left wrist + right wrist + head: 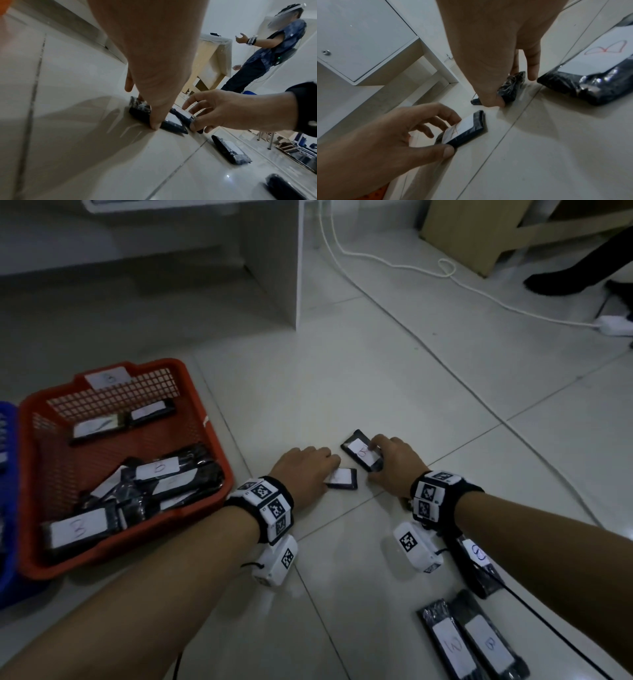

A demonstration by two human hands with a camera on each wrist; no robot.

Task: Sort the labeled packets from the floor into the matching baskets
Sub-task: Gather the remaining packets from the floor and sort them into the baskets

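Observation:
Two small black packets with white labels lie side by side on the tiled floor. My left hand (330, 470) pinches the nearer packet (344, 478) (173, 121) (467, 128), thumb at one edge and fingers curled over the other. My right hand (376, 457) grips the farther packet (359, 453) (510, 88), whose label reads B, between thumb and index finger. Both packets rest on the floor. To the left stands a red basket (25, 481) with a B tag on its far wall and several labelled packets inside. A blue basket (7, 542) shows at the far left edge.
Three more labelled packets (478, 563) (448, 642) (486, 642) lie under and near my right forearm. A white cabinet panel (274, 268) stands behind. A white cable (479, 292) runs to a power strip (613, 325). Another person (267, 54) stands at the back right.

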